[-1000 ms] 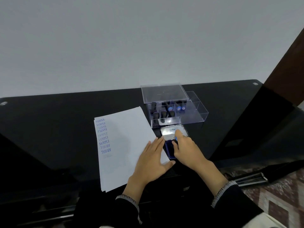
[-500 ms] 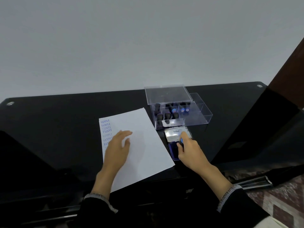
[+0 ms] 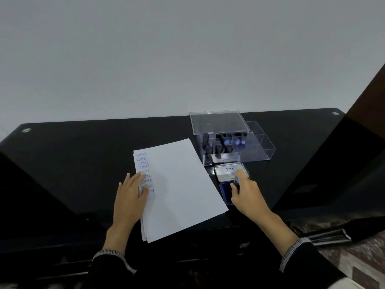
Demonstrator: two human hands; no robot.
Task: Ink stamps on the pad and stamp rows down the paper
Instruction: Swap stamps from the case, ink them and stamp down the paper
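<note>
One stamp (image 3: 236, 180) is pinched in the right hand's (image 3: 248, 191) curled fingers on the ink pad (image 3: 226, 191), just right of the paper (image 3: 181, 184), whose left edge the left hand (image 3: 130, 197) presses with flat, straight fingers.

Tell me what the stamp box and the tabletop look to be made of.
Stamp box: clear hard plastic, likely acrylic; the stamps inside and the table behind show straight through its walls and raised lid.
Tabletop: glossy black, probably glass or lacquered board; it mirrors the pale wall, and metal fixings sit at its far corners. Which of the two is unclear.
</note>
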